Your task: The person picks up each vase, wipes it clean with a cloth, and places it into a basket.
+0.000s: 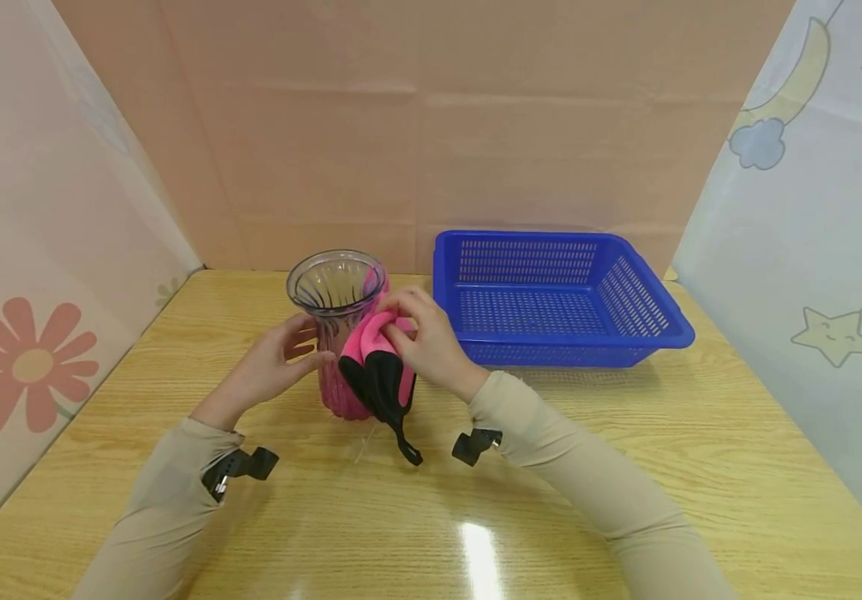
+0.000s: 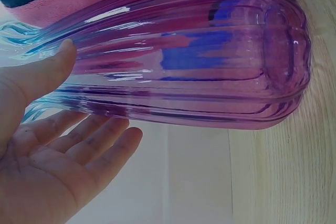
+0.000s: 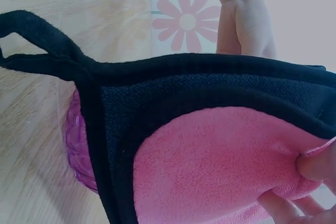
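Note:
A clear, ribbed glass vase (image 1: 338,283) with a pink-purple lower part stands upright on the table. My left hand (image 1: 273,367) is at its left side, thumb toward the front and fingers spread behind; in the left wrist view the palm stays apart from the glass, and I cannot tell how firmly the fingertips touch it. My right hand (image 1: 431,337) pinches a folded pink and black cleaning cloth (image 1: 382,379) with a black hanging loop, held at the vase's right side. The cloth hides part of the vase in the right wrist view.
A blue plastic basket (image 1: 528,354) with slotted walls stands behind and to the right of the vase. Wooden tabletop (image 1: 371,533) lies in front of the hands. A peach backdrop (image 1: 416,150) closes off the rear, with printed sheets on both sides.

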The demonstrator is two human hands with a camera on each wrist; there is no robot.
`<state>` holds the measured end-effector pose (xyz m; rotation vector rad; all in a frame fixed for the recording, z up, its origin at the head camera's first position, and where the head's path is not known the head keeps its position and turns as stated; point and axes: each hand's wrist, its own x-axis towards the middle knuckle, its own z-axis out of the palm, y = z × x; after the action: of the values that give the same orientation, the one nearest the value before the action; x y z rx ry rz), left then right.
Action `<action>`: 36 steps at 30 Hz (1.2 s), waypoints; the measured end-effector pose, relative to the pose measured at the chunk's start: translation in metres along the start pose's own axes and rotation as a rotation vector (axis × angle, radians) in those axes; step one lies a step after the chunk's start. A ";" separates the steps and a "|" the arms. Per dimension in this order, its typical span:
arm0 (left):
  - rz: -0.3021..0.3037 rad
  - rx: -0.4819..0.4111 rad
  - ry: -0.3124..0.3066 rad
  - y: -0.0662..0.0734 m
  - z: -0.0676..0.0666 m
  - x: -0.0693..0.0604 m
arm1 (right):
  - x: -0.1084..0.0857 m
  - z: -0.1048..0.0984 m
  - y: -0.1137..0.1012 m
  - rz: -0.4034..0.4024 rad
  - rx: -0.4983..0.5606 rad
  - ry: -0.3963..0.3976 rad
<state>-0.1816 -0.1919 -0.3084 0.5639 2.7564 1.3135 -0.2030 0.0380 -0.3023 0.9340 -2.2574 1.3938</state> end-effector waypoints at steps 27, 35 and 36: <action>-0.010 -0.002 0.002 -0.001 0.002 0.000 | -0.013 0.004 0.014 0.020 -0.065 -0.079; -0.009 -0.006 0.003 -0.002 0.001 0.000 | -0.016 0.005 0.017 0.020 -0.060 -0.084; -0.008 -0.006 0.004 -0.002 0.001 0.000 | -0.016 0.006 0.018 0.020 -0.059 -0.084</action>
<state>-0.1825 -0.1922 -0.3108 0.5494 2.7536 1.3224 -0.2030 0.0443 -0.3263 0.9699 -2.3617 1.3121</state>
